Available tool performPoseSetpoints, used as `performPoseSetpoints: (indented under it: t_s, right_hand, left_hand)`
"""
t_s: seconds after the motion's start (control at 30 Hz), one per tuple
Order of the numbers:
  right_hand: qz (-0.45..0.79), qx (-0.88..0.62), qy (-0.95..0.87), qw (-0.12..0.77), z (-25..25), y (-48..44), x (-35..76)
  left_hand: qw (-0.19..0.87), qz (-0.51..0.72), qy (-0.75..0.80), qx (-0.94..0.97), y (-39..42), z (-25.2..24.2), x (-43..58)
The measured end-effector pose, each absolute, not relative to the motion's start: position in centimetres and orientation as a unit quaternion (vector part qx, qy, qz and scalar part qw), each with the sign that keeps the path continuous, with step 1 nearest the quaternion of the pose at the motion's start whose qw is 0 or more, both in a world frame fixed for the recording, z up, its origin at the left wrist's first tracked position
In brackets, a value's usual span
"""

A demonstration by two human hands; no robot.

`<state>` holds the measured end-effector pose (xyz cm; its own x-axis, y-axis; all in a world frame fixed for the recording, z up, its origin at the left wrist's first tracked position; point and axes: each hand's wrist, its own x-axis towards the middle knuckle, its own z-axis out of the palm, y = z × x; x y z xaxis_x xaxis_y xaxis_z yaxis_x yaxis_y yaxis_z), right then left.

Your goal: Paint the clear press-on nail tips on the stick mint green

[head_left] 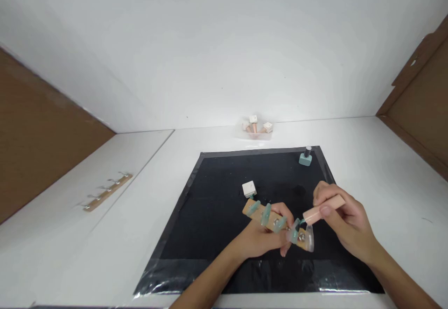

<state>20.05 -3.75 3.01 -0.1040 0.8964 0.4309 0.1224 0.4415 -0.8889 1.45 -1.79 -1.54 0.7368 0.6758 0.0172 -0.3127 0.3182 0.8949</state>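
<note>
My left hand (266, 239) is closed around a small wooden strip (259, 214) that carries several artificial nails, three painted teal and one clear at the right end (304, 238). My right hand (341, 222) pinches a peach-coloured brush handle (324, 209), its tip touching the clear nail. Both hands hover over a black mat (217, 215). A teal polish bottle (305, 158), its cap off, stands at the mat's far right corner. A small white cube (249, 189) lies on the mat just behind the strip.
A clear tray (258, 130) with more white-capped bottles sits beyond the mat by the white back wall. A second wooden strip with clear nails (107, 191) lies on the white table at left. Brown panels flank both sides.
</note>
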Motion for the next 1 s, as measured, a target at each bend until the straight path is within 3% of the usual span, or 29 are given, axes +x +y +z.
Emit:
performPoseSetpoints:
  t_s: [0.23,0.37,0.53,0.77,1.0]
  right_hand:
    - [0.346,-0.352,-0.68,0.542,3.4,-3.7,19.9]
    - [0.319,-0.36,-0.716,0.506,3.6,-3.6,19.8]
    - [0.256,-0.419,-0.696,0.525,3.5,-3.4,20.0]
    - [0.332,-0.345,-0.712,0.514,3.6,-3.4,20.2]
    - [0.283,-0.387,-0.713,0.511,3.1,-3.3,20.3]
  left_hand:
    - [0.744,0.267,0.302,0.533,-2.2,-0.2,1.4]
    - [0.725,0.27,0.313,0.551,-2.2,0.3,1.5]
    - [0.685,0.276,0.325,0.59,-2.0,0.6,1.6]
    - [0.682,0.281,0.321,0.594,-1.9,0.7,1.7]
    - [0.668,0.27,0.331,0.609,-2.0,0.3,1.6]
